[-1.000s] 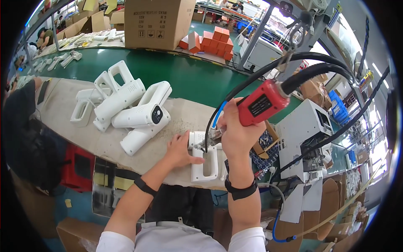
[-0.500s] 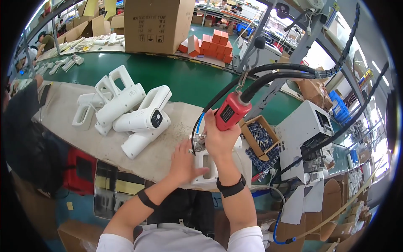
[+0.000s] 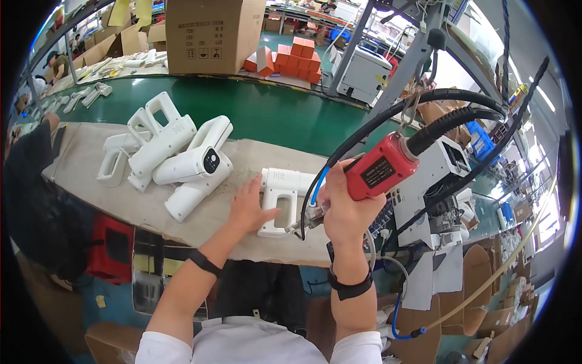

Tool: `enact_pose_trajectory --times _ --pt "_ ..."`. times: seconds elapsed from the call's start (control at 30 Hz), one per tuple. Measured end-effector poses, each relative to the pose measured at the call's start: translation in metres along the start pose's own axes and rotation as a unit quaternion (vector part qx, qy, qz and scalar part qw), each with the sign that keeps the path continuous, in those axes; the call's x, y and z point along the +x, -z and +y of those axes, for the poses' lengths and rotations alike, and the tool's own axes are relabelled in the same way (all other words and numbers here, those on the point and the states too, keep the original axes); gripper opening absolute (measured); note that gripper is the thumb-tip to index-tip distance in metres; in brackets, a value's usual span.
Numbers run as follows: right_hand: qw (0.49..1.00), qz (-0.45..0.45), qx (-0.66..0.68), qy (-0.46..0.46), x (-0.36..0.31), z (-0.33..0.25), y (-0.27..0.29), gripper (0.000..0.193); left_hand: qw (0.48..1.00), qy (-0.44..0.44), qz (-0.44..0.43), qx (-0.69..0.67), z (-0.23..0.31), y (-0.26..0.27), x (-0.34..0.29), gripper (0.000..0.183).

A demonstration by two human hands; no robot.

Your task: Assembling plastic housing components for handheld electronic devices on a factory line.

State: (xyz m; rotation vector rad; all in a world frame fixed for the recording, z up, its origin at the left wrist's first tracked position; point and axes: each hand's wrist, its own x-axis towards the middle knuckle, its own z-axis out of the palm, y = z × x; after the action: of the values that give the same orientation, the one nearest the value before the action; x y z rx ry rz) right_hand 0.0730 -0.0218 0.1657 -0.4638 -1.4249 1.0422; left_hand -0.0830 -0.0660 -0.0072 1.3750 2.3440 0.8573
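My right hand (image 3: pixel 351 212) is wrapped round a red powered screwdriver (image 3: pixel 381 168) with thick black hoses and a thin blue air tube. Its metal tip end points down and left, beside a white pistol-shaped plastic housing (image 3: pixel 288 180) with an open loop handle. That housing lies on the workbench in front of me, partly covered by the tool's tubing. At the housing's left edge rests my left hand (image 3: pixel 247 208), fingers spread and thumb toward the handle. Whether the tip touches the housing I cannot tell.
Several similar white housings (image 3: pixel 162 144) are piled on the left of the paper-covered bench (image 3: pixel 91 145). Beyond runs a green surface (image 3: pixel 254 100) with a large carton (image 3: pixel 209 36) and orange boxes (image 3: pixel 297 57). A white machine (image 3: pixel 412 212) stands right. A person (image 3: pixel 36 194) sits left.
My right hand has swung the screwdriver right and lower, uncovering more of the white housing. My left hand stays at the housing's left side. The view has shifted slightly.
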Motion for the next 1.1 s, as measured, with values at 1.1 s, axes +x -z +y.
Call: enact_pose_trajectory --times 1.1 --pt "0.993 -0.06 -0.011 -0.102 -0.035 0.016 -0.07 0.012 0.986 -0.064 0.153 -0.014 -0.029 -0.04 0.004 0.073"
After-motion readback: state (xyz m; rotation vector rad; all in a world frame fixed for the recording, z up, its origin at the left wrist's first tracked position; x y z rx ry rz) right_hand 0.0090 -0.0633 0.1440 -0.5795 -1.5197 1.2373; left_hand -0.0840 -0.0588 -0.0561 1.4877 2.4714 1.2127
